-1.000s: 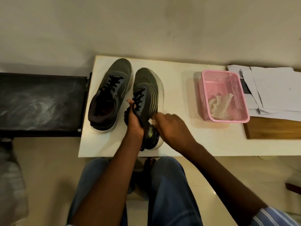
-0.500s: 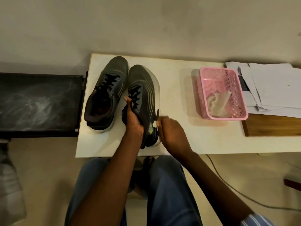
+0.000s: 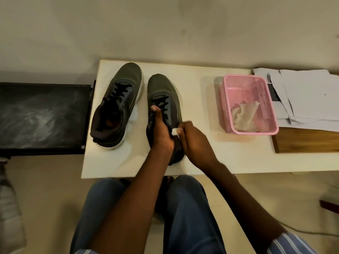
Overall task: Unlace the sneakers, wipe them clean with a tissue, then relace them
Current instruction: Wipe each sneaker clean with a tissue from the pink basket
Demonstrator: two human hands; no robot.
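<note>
Half a second ago we saw the right hand low at the heel of the right sneaker, with the white tissue just beside the heel patch; now it has come up the shoe's side, and the tissue shows as a small wad pinched in its curled fingers against the collar, touching the left hand. The left hand has stayed clenched around the rear of that sneaker, thumb up by the black laces. The shoe has also straightened, so its toe points more squarely at the wall.

Around them we see the left sneaker standing upright on the white desk, just beside the held one and apart from it. A pink basket sits well to the right with a crumpled cloth or tissue inside. Beyond it loose papers overlap a wooden board. A dark bench adjoins the desk on the left. Both forearms cross over the desk's near edge and cover the heel of the held shoe.

We count two sneakers, both laced, one wad of tissue in hand, one basket, one crumpled piece in it, and one stack of papers.
</note>
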